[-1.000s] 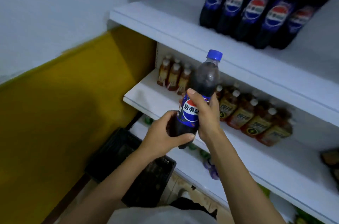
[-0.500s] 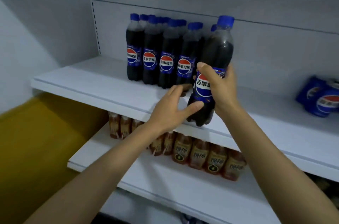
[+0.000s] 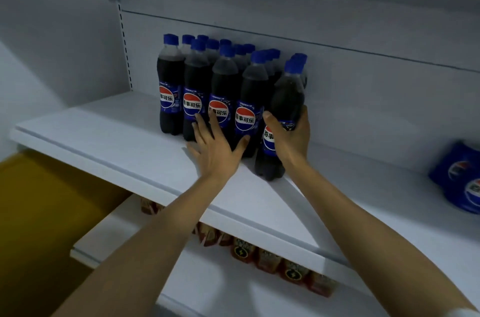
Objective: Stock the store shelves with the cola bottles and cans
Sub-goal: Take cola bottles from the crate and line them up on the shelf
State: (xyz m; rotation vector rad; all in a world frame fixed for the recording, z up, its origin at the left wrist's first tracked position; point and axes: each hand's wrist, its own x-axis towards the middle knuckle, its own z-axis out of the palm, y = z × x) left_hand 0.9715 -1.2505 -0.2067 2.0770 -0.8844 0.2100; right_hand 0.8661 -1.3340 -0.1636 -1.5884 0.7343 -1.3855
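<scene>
My right hand grips a cola bottle with a blue cap and blue label around its middle. The bottle is tilted and its base rests on the white upper shelf, at the right end of the front row. Several matching cola bottles stand upright in rows to its left. My left hand is flat with fingers spread, touching the fronts of the front-row bottles. Blue cola cans lie at the far right of the same shelf.
A lower white shelf holds a row of amber drink bottles. A yellow wall panel lies to the left. The shelf's back panel rises behind the bottles, with bare shelf between the bottles and the cans.
The bottle came up from chest height to the upper shelf and its base now rests there. My left hand let go of it and moved to the front-row bottles.
</scene>
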